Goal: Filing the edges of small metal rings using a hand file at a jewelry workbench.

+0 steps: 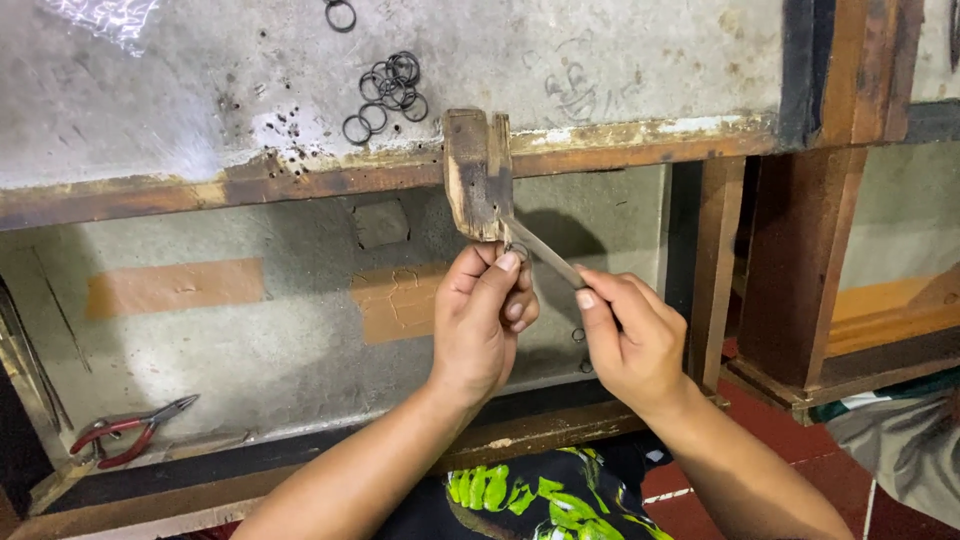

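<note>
My left hand pinches a small metal ring against the worn wooden peg on the bench edge; my right hand grips a flat metal file laid on it. Loose dark rings lie on the scuffed benchtop, and red-handled pliers sit in the tray below.

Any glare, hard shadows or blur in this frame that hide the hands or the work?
Head view: even light, little glare; the wooden block casts a dark shadow rightward; left hand and right hand are sharp; the metal strip looks slightly soft.
</note>
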